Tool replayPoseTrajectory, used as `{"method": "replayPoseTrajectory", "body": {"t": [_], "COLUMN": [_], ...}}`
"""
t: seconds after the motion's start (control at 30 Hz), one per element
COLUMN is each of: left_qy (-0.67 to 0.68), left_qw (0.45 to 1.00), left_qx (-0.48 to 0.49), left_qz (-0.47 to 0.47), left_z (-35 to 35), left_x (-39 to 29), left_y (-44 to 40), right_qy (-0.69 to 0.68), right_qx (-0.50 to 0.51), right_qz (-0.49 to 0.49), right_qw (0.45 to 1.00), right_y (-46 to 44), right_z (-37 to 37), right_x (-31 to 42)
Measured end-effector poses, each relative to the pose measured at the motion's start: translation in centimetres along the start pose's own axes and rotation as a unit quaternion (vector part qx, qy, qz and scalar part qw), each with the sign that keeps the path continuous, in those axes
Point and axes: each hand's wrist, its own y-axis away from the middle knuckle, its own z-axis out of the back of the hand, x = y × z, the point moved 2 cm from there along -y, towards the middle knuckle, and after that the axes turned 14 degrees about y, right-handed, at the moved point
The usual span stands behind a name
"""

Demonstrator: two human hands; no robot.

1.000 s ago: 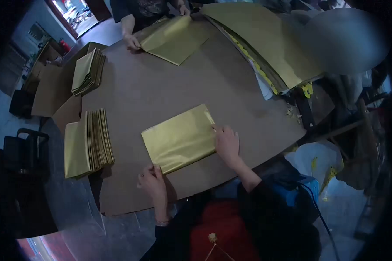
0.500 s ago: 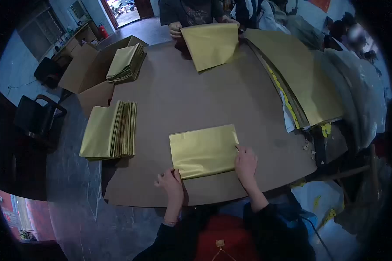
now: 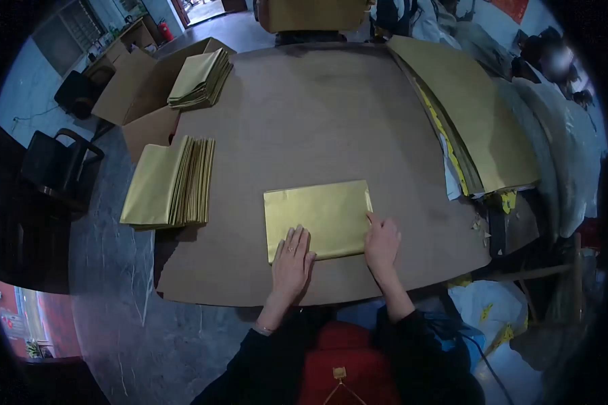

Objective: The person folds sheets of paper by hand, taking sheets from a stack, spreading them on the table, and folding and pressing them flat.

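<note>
A folded gold sheet [image 3: 324,216] lies flat on the brown table [image 3: 304,135], near its front edge. My left hand [image 3: 292,263] rests on the sheet's lower left part, palm down with the fingers stretched out. At the sheet's right edge is my right hand [image 3: 383,243], its index finger pointing forward along the edge and the other fingers curled; whether it pinches the edge cannot be made out.
Folded gold sheets stand in a stack [image 3: 165,185] at the left, with another stack [image 3: 199,79] behind by an open cardboard box [image 3: 138,94]. Large gold sheets [image 3: 479,115] lie at the right. Across the table a person holds up a gold sheet [image 3: 311,15].
My left hand has moved from the sheet's lower left corner onto its surface, fingers now spread flat. The person opposite has raised their sheet. The view has shifted.
</note>
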Motion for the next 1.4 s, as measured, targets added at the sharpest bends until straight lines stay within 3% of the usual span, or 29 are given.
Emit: {"method": "replayPoseTrajectory", "body": {"t": [0.17,0.4,0.53,0.6,0.67,1.03,1.4], "left_qy": [-0.039,-0.045,-0.039,-0.041,-0.035,-0.058,-0.071], "left_qw": [0.997,0.998,0.999,0.998,0.998,0.996,0.996], "left_qx": [0.045,0.031,0.027,0.033,0.035,0.029,0.026], "left_qz": [0.041,0.027,0.025,0.031,0.033,0.056,0.054], "left_z": [-0.5,-0.7,-0.7,-0.7,-0.6,-0.3,-0.9], "left_x": [0.5,0.7,0.7,0.8,0.8,0.2,1.0], "left_y": [0.2,0.4,0.4,0.4,0.5,0.4,0.5], "right_qy": [-0.002,-0.008,0.005,-0.046,-0.020,0.017,0.025], "right_qx": [0.071,0.058,0.099,0.052,0.114,0.082,0.115], "right_qz": [-0.005,0.004,0.003,0.017,-0.007,0.045,0.023], "right_qw": [0.997,0.998,0.995,0.997,0.993,0.995,0.993], "right_y": [-0.1,-0.5,-0.7,-0.8,-0.9,-0.6,-1.1], "right_z": [0.6,0.8,0.7,-0.1,0.4,-0.2,-0.1], "right_x": [0.2,0.1,0.0,-0.5,-0.2,-0.2,0.3]}}
